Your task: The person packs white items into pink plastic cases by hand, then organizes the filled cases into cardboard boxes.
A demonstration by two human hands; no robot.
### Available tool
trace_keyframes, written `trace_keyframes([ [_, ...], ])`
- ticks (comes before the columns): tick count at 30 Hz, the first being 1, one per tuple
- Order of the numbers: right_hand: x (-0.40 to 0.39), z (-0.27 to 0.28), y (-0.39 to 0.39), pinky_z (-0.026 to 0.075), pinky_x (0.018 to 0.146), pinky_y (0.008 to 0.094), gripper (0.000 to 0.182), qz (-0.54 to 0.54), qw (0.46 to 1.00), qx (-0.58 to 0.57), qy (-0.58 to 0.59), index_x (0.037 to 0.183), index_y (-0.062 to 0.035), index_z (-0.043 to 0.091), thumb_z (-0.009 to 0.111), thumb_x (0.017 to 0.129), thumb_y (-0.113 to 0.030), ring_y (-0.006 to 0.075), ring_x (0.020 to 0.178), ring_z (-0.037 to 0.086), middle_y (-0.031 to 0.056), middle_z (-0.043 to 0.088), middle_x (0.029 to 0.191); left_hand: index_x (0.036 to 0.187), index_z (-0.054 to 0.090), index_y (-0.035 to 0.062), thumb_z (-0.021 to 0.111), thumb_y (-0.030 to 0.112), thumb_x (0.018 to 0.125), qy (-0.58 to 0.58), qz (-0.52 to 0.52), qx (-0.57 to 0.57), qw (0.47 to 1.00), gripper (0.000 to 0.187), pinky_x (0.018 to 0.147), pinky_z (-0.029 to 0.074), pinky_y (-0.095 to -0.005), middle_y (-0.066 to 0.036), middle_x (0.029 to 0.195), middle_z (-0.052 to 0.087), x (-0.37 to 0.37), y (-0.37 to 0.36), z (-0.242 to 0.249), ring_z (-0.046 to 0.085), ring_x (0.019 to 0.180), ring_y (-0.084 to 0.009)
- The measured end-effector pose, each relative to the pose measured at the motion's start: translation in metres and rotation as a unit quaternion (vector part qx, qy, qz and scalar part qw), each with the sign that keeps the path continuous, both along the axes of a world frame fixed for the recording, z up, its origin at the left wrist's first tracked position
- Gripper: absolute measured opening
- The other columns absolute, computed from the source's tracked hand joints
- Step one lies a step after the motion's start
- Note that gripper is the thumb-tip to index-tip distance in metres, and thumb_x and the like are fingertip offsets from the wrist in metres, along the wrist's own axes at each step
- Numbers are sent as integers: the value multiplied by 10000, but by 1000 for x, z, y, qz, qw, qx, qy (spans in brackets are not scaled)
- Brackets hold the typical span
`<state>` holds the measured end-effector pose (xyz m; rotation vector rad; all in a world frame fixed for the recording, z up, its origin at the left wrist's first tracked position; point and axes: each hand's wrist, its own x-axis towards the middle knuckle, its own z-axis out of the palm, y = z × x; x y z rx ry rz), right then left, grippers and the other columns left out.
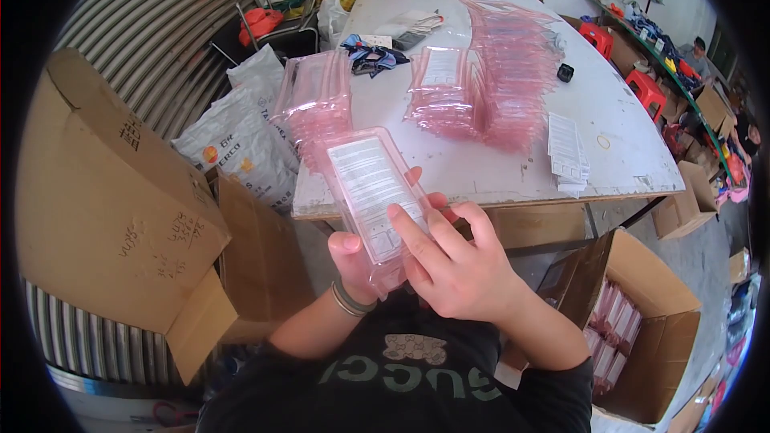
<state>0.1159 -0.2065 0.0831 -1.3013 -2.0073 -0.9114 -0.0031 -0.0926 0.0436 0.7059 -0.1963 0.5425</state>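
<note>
My left hand (pixel 353 266) is wrapped round a clear pinkish plastic packaging tray (pixel 343 200) from below, its thumb on the near left edge and fingertips showing past the right side. A white printed card (pixel 370 184) lies in the tray, text facing up. Over the card's lower right reaches my right hand (pixel 461 265), fingers apart, the index fingertip touching the card; its thumb is hidden. Just beyond, on the table, stand a stack of similar trays (pixel 314 92), a shorter stack topped with a card (pixel 441 68) and a long nested row of trays (pixel 513 72).
On the white table (pixel 626 136) lie loose printed cards (pixel 566 152), a small black object (pixel 565 72) and a dark blue cloth (pixel 373 58). An open carton (pixel 654 289) with pink packs stands at right; large cardboard boxes (pixel 120 192) and white sacks (pixel 241 132) crowd the left.
</note>
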Motion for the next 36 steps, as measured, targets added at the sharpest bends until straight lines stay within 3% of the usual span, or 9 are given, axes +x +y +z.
trace_keyframes([
  [7, 1, -2, -8, 472, 840, 470, 201, 23, 1000, -6, -5, 824, 0, 702, 673, 761, -188, 338, 927, 621, 194, 639, 1250, 1561, 74, -9, 705, 435, 624, 9, -37, -4, 999, 1213, 1085, 441, -540, -291, 1482, 384, 1, 4, -12, 458, 1330, -436],
  [10, 4, 3, -12, 471, 832, 462, 217, 29, 999, -7, -22, 826, 13, 701, 663, 766, -192, 344, 914, 621, 195, 641, 1242, 1553, 68, -30, 708, 447, 620, -85, -110, -88, 986, 1229, 1095, 438, -513, -311, 1403, 455, 5, 4, -15, 479, 1312, -437],
  [13, 4, 5, -18, 472, 817, 464, 241, -6, 999, -13, -38, 818, 33, 693, 651, 755, -195, 353, 922, 624, 219, 656, 1197, 1560, 157, 57, 715, 381, 612, -18, -79, -78, 994, 1147, 1129, 399, -515, -256, 1421, 464, 1, 0, -5, 473, 1313, -426],
  [16, -3, 2, -17, 473, 806, 468, 255, -73, 996, -7, -57, 808, 44, 690, 641, 741, -198, 367, 943, 629, 250, 667, 1150, 1566, 65, 7, 680, 452, 643, 2, -63, -50, 997, 1195, 1139, 387, -519, -285, 1493, 376, 2, -2, -7, 447, 1345, -431],
  [20, -8, 1, -9, 469, 803, 469, 265, -119, 991, 2, -61, 794, 49, 689, 628, 743, -203, 387, 977, 626, 271, 667, 1133, 1579, 63, 43, 626, 464, 685, 31, 23, 3, 999, 1137, 1146, 371, -540, -249, 1589, 225, 3, -13, 4, 390, 1387, -432],
  [24, -6, -2, -5, 466, 804, 475, 267, -107, 992, 1, -68, 770, 56, 680, 629, 737, -204, 399, 1000, 620, 273, 665, 1141, 1580, 87, 48, 596, 471, 710, 41, 16, 11, 999, 1094, 1144, 370, -544, -234, 1611, 177, 2, -6, -3, 375, 1398, -425],
  [27, -7, -2, -7, 468, 820, 512, 264, -103, 993, -13, -63, 766, 61, 676, 637, 724, -197, 403, 1034, 609, 271, 651, 1186, 1577, 109, 42, 595, 485, 713, 46, 18, 9, 999, 1086, 1146, 367, -538, -244, 1588, 231, 2, -8, -2, 388, 1391, -425],
  [30, -10, 3, -11, 426, 845, 566, 216, -122, 991, -59, 1, 869, 54, 694, 659, 748, -121, 332, 1116, 598, 200, 603, 1322, 1572, 127, 35, 602, 508, 711, 56, 20, 5, 998, 1091, 1141, 372, -530, -257, 1536, 322, 4, -9, -13, 404, 1380, -428],
  [36, -5, -7, -2, 382, 926, 606, 151, -88, 995, -36, 23, 809, 11, 684, 656, 739, -120, 308, 1167, 584, 187, 586, 1354, 1560, 211, 73, 601, 456, 702, 30, 6, -16, 999, 1018, 1142, 354, -506, -204, 1450, 446, 4, -8, -14, 447, 1342, -432],
])
